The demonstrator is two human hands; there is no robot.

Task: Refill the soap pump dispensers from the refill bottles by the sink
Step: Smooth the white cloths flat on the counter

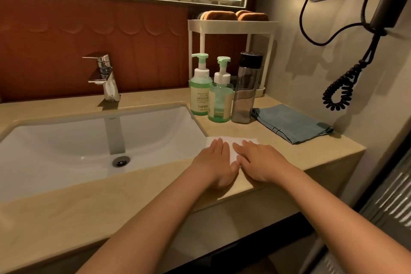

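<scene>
Two green pump dispensers stand upright on the beige counter right of the sink: a taller labelled one [200, 87] and a shorter one [220, 93] in front of it. A clear grey bottle with a black cap [245, 89] stands beside them, touching the shorter one. A white paper tissue [231, 143] lies flat on the counter in front of the bottles. My left hand [214, 161] and my right hand [260, 162] rest palm down on the tissue, side by side, fingers flat, holding nothing.
The white sink basin [66, 140] with a chrome tap [106, 78] fills the left. A folded blue cloth [291, 123] lies right of the bottles. A white shelf rack [233, 24] holds brown sponges behind them. A black coiled cord [342, 87] hangs on the right wall.
</scene>
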